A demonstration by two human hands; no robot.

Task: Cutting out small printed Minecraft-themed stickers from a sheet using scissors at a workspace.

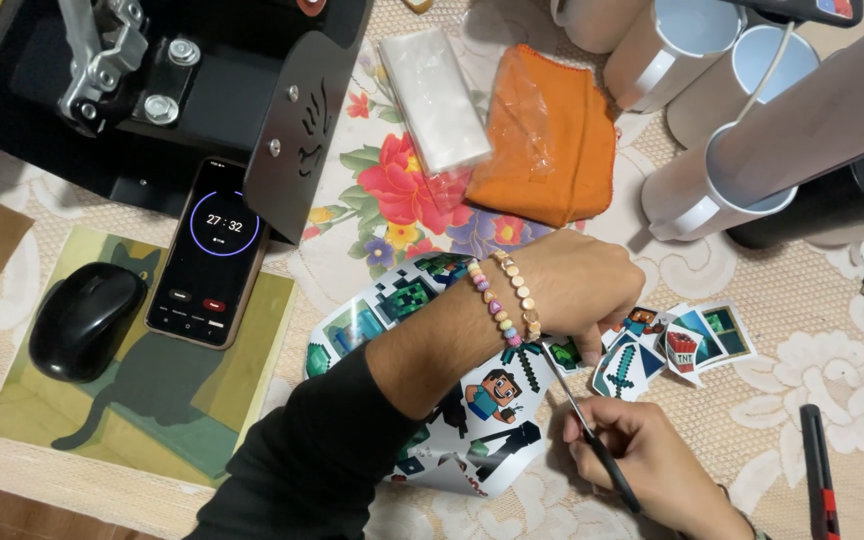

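At centre frame, the left hand (582,285) pins the sticker sheet (442,380) while the right hand (652,465) grips scissors (592,440); several cut-outs (672,345) lie free, most figures remain uncut.

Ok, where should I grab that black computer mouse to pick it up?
Grip the mouse across its narrow middle, hand coming straight down from above. Its domed back faces up and it lies flat on the mat, with bare mat on both long sides; the phone lies apart.

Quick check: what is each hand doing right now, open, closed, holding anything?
Left hand: closed, pressing down on the sticker sheet.
Right hand: closed on a thin dark-handled cutting tool, its tip at the sheet.
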